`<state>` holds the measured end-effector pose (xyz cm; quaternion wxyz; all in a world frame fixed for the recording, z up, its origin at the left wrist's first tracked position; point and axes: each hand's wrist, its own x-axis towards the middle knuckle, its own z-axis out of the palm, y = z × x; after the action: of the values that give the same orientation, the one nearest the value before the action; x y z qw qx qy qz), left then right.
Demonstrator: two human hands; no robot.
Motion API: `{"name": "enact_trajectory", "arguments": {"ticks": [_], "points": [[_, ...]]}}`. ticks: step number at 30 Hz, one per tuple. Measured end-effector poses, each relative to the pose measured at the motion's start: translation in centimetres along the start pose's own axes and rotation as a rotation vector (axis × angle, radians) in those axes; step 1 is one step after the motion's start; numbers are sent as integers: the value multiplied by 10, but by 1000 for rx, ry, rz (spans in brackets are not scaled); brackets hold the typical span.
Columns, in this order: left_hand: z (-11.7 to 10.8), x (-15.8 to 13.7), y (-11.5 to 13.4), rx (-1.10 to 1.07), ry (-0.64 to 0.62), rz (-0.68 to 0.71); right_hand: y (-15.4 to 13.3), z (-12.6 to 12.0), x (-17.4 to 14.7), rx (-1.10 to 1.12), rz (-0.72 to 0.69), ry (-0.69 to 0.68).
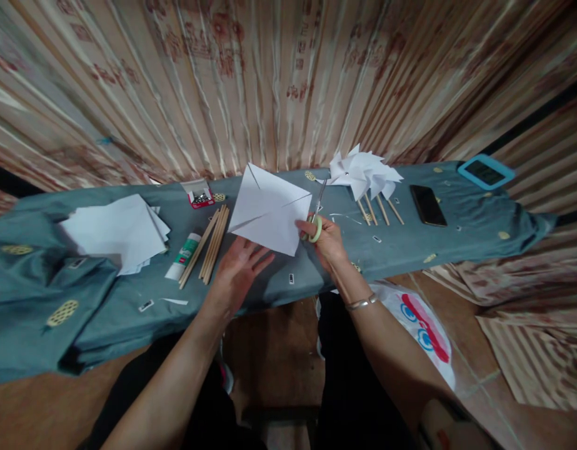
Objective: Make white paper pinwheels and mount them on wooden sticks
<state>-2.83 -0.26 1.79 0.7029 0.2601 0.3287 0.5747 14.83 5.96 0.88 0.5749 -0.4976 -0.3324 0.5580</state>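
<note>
A square sheet of white paper, with slits running in from its corners, is in front of me over the table. My left hand is at its lower left edge with fingers stretched and apart; some fingertips meet or pass behind the paper, and I cannot tell which. My right hand is closed around the pale green handles of a pair of scissors, whose blades point up and away. One finger of that hand reaches over the paper's right edge.
Finished paper pinwheels on sticks lie at the back right, near a phone and a blue-framed device. Leftward are wooden sticks, a glue stick, a small red box of metal pieces and stacked paper.
</note>
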Motion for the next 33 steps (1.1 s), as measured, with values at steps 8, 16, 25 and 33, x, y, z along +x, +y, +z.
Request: {"name": "enact_trajectory", "arguments": {"ticks": [8,16,25,33], "points": [[20,14,-6,-43,292,109,5,13,-10,-66,-5,-59],[11,28,5,-74,455,162,-2,-5,-29,-325,63,-316],[2,33,16,-88,506,200,14,-19,-59,-435,313,-729],[7,35,10,-90,465,176,14,-14,-57,-392,335,-703]]}}
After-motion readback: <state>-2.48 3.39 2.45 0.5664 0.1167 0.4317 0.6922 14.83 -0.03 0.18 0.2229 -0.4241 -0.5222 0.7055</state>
